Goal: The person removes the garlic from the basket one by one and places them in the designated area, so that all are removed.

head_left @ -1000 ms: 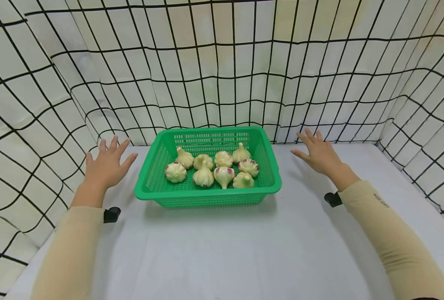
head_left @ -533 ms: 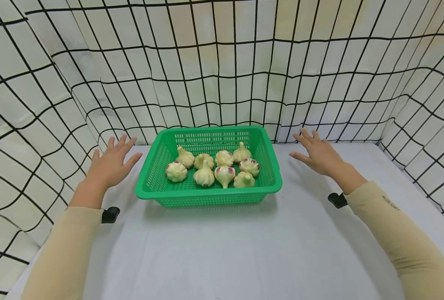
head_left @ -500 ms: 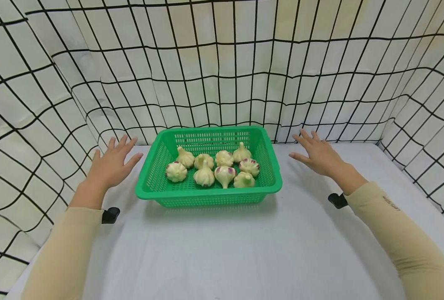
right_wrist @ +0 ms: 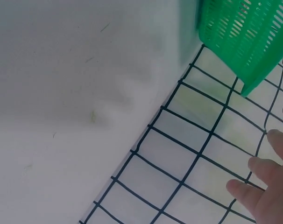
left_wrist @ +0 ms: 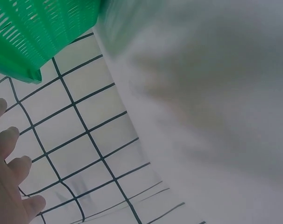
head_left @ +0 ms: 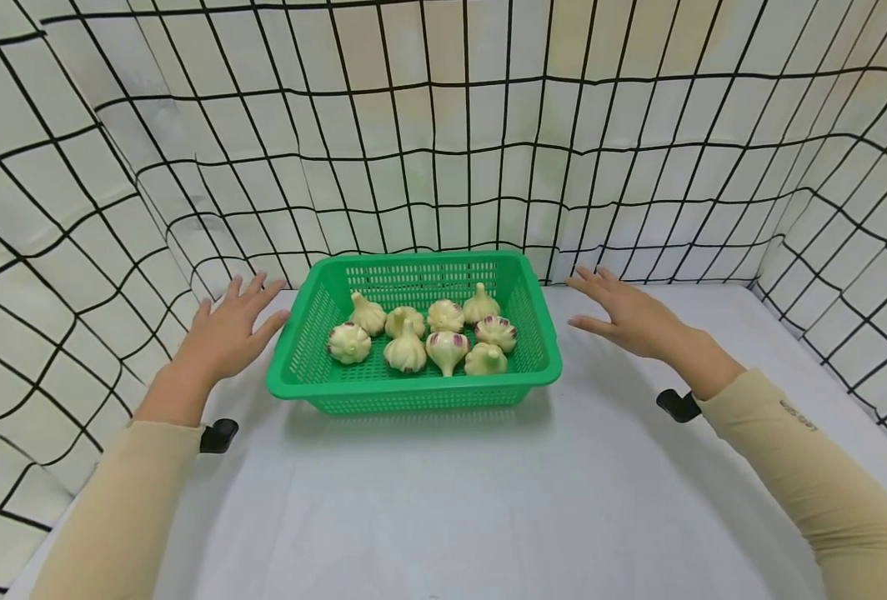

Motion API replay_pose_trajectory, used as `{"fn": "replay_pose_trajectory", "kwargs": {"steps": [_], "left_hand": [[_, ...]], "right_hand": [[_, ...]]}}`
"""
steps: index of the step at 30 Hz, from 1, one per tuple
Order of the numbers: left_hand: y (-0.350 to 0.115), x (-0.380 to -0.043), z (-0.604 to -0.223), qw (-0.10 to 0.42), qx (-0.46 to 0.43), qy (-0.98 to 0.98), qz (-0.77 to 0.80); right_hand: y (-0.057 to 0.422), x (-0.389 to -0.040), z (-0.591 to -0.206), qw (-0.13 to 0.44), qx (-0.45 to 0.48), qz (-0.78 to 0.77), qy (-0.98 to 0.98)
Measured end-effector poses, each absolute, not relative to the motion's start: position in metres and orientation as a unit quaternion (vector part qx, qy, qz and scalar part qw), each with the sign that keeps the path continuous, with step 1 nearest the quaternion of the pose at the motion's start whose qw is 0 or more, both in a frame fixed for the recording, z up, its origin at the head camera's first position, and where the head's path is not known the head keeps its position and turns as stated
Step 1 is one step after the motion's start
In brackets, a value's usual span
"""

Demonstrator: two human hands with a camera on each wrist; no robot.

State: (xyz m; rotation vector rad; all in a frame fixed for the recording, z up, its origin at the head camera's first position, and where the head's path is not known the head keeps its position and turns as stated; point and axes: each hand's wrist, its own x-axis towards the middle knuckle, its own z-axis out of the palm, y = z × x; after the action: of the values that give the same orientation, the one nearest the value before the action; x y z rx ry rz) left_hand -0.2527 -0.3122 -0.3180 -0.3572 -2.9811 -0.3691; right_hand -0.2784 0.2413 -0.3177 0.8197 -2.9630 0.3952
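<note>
A green plastic basket (head_left: 413, 400) with slotted walls stands on the white table in the head view. Several garlic bulbs (head_left: 447, 352), cream with some purple streaks, lie inside it. To its left my left hand (head_left: 226, 337) hovers palm down, fingers spread, thumb tip close to the basket's left rim. My right hand (head_left: 631, 321) is held on the other side, fingers extended, a small gap from the right rim. Neither hand holds anything. Each wrist view shows a basket corner, the green wall (left_wrist: 48, 28) on the left and green wall (right_wrist: 244, 37) on the right, beyond the fingertips.
Black netting (head_left: 473, 179) over pale sheeting rises behind the basket and along both sides. The white tabletop (head_left: 443, 500) stretches in front of the basket. A small black device (head_left: 219, 436) sits under the left wrist, another black device (head_left: 679, 406) under the right.
Both hands have moved inward, nearer to the basket: the left towards the right, the right towards the left. The basket and garlic bulbs stay where they were.
</note>
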Motion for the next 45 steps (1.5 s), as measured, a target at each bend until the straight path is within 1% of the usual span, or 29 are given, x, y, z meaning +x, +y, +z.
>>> {"fn": "replay_pose_trajectory", "kwargs": {"steps": [4,11,15,28,37,45], "left_hand": [[-0.312,-0.250,-0.319,0.047,-0.123,-0.983,-0.125],[-0.308,-0.250,-0.315,0.031,-0.138,-0.983,-0.113],[-0.304,-0.253,-0.314,0.015,-0.148,-0.982,-0.118],[-0.297,-0.253,-0.314,-0.009,-0.150,-0.980,-0.128],[-0.298,-0.254,-0.315,-0.018,-0.152,-0.979,-0.133],[-0.294,-0.251,-0.313,-0.021,-0.153,-0.980,-0.125]], "right_hand": [[0.235,-0.273,-0.315,0.026,0.285,0.120,-0.951],[0.223,-0.264,-0.312,0.073,0.335,0.142,-0.929],[0.215,-0.263,-0.311,0.079,0.356,0.162,-0.917],[0.182,-0.263,-0.308,0.036,0.398,0.201,-0.894],[0.163,-0.269,-0.309,-0.018,0.416,0.202,-0.886],[0.153,-0.272,-0.309,-0.047,0.438,0.195,-0.876]]}}
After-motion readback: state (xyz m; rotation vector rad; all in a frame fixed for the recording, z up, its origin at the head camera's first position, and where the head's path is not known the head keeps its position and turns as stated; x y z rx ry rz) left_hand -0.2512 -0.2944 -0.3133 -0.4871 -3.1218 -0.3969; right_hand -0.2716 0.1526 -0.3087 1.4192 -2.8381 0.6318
